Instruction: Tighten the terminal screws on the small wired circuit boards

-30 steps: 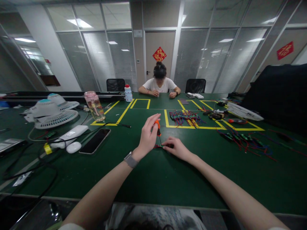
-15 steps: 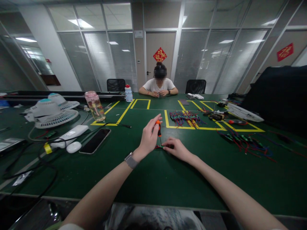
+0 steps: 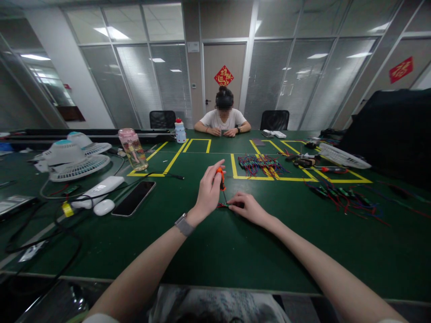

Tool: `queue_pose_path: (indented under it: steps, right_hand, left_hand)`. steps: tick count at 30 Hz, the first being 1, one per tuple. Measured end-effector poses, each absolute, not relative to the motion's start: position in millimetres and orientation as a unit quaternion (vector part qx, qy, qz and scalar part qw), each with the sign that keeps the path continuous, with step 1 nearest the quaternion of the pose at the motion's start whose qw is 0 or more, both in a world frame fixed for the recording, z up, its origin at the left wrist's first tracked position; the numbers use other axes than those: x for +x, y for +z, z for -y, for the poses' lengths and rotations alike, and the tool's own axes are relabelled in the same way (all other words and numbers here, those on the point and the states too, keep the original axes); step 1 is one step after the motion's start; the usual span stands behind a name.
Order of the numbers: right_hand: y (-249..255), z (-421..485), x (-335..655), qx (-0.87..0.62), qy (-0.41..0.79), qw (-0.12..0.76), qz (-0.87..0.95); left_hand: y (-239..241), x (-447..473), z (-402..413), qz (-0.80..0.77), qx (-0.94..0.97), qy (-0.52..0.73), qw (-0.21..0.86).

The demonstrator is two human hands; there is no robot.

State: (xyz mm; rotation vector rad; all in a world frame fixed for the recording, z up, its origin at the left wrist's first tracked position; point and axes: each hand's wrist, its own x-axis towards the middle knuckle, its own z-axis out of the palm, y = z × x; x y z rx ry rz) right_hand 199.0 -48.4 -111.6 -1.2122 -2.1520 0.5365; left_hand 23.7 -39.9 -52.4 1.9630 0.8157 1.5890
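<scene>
My left hand [image 3: 209, 188] has its fingers around the orange and black handle of a screwdriver [image 3: 222, 180], whose thin shaft slants down to a small green circuit board [image 3: 225, 205]. Red wire shows at the board's left end. My right hand [image 3: 247, 207] pinches the right end of that board against the green tabletop. The fingertips hide part of the board, and the exact spot where the shaft's tip meets it is too small to make out.
A bundle of wired circuit boards [image 3: 261, 166] lies inside yellow tape, with more wired boards [image 3: 343, 197] at the right. To the left are a phone [image 3: 134, 198], a white mouse [image 3: 104, 207], a bottle [image 3: 134, 150] and fans [image 3: 79, 163]. A person [image 3: 222, 119] sits opposite.
The screwdriver's handle has tilted to the left, so its shaft slants more than before. Both my hands stay nearly in place, and the board has not visibly moved.
</scene>
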Motion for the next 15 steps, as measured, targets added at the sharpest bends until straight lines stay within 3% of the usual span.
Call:
queue_pose_path:
  steps: [9,15]
  right_hand:
    - [-112.1,48.6,198.6,-0.461,0.203,0.299,0.810]
    - [-111.8,48.2,198.4,-0.460,0.205,0.304,0.809]
  left_hand:
    - [-45.7,20.7,41.7,-0.328,0.719,0.593,0.156]
    - [-45.3,21.2,43.0,-0.309,0.720,0.585,0.209]
